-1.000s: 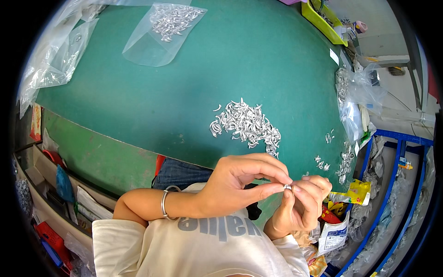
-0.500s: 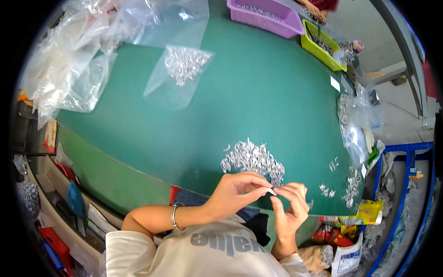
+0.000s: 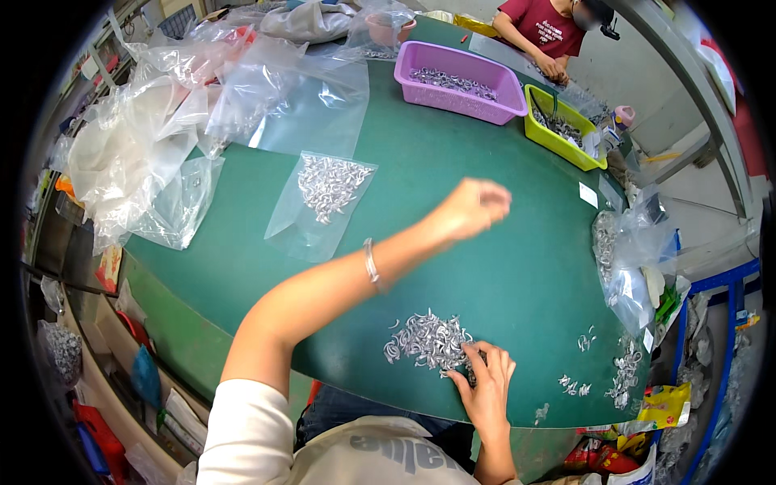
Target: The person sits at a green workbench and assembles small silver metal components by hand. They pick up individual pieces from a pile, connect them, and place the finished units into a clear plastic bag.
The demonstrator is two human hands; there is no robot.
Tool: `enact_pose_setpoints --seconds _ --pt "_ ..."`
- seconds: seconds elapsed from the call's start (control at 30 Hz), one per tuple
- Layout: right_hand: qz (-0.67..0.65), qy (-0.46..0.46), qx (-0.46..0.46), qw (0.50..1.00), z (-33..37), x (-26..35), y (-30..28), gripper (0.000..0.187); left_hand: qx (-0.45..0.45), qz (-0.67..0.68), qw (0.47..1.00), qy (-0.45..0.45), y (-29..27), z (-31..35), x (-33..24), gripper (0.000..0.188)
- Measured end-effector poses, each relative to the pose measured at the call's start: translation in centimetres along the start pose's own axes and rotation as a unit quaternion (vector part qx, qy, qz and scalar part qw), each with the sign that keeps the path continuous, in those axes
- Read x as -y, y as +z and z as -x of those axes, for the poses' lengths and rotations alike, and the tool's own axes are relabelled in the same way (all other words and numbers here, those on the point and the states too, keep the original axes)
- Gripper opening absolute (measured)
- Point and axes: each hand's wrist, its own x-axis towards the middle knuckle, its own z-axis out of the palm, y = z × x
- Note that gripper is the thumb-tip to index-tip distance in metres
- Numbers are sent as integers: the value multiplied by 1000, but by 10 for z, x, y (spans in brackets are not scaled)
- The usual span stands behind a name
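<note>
1. Picking from the silvery pile (image 3: 427, 338) on the table (image 3: 529, 279) seems our step; at its four o'clock, our right hand (image 3: 490, 386) has its grip spread.
2. Lifting calls for pinching, we judge.
3. Our left hand (image 3: 470, 212) blurs at one o'clock; we cannot tell its grip.
4. Together earlier, our hands are apart.

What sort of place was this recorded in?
Probably a small workshop or factory packing area. A heap of small silvery curved pieces lies on a large green table, a purple bin holds many more small silvery pieces, and another person sits or stands at the far side.
</note>
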Motion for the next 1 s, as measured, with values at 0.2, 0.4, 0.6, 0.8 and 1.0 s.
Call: enact_pose_setpoints --seconds 0.2,0.4,0.6,0.8,1.0 --pt "-5 -33 -49 998 3 -13 9 9 83 -14 995 -49 16 108 12 27" --pt "-294 97 -132 942 15 -18 4 8 21 26 995 -99 35 181 6 27" --pt "-304 -9 -122 945 22 4 -13 11 21 178 978 -103 73 212 11 29" --pt "-310 0 -131 942 28 15 -21 11 -9 223 972 -71 83 220 8 18" --pt "-386 50 -78 918 34 11 -23 11 7 205 977 -58 85 222 7 15"
